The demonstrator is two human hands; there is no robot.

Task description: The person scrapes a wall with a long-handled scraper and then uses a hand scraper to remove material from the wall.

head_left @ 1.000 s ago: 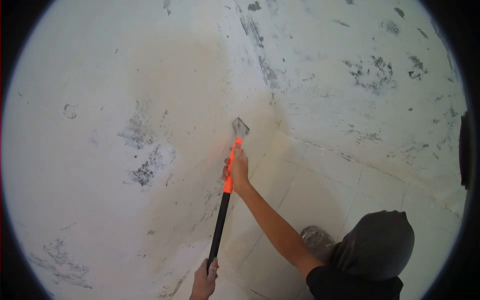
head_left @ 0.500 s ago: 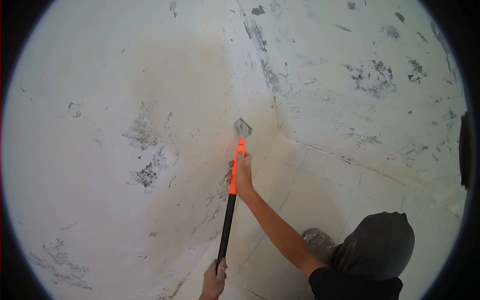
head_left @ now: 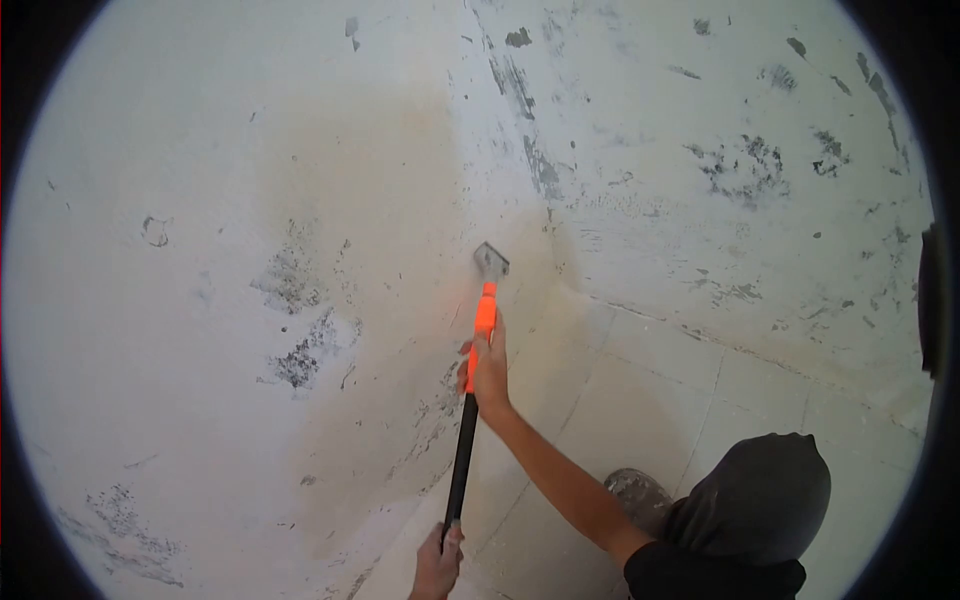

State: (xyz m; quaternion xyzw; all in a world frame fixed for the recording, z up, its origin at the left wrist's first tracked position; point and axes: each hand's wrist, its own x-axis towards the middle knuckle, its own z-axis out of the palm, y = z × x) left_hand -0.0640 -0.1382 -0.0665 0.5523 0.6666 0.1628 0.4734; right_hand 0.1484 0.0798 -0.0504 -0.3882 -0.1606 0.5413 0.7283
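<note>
A long-handled scraper has a grey metal head (head_left: pixel 491 262), an orange upper part (head_left: pixel 486 314) and a black shaft (head_left: pixel 463 455). My right hand (head_left: pixel 487 372) is wrapped round the orange part, fingers curled at its left side. Lower down, my left hand (head_left: pixel 438 562) closes round the bottom of the black shaft. The head is over the pale, patchy wall (head_left: pixel 370 180), left of the corner; whether its blade touches the surface cannot be made out.
Another wall (head_left: pixel 660 200) with grey marks meets the tiled floor (head_left: pixel 640 390) at the right. A dark grey clothed knee (head_left: pixel 765 495) and a dusty shoe (head_left: pixel 638 490) are at the lower right. Something dark (head_left: pixel 930 300) shows at the right edge.
The scraper and both hands have shifted slightly right and down in the view. Both hands keep their hold.
</note>
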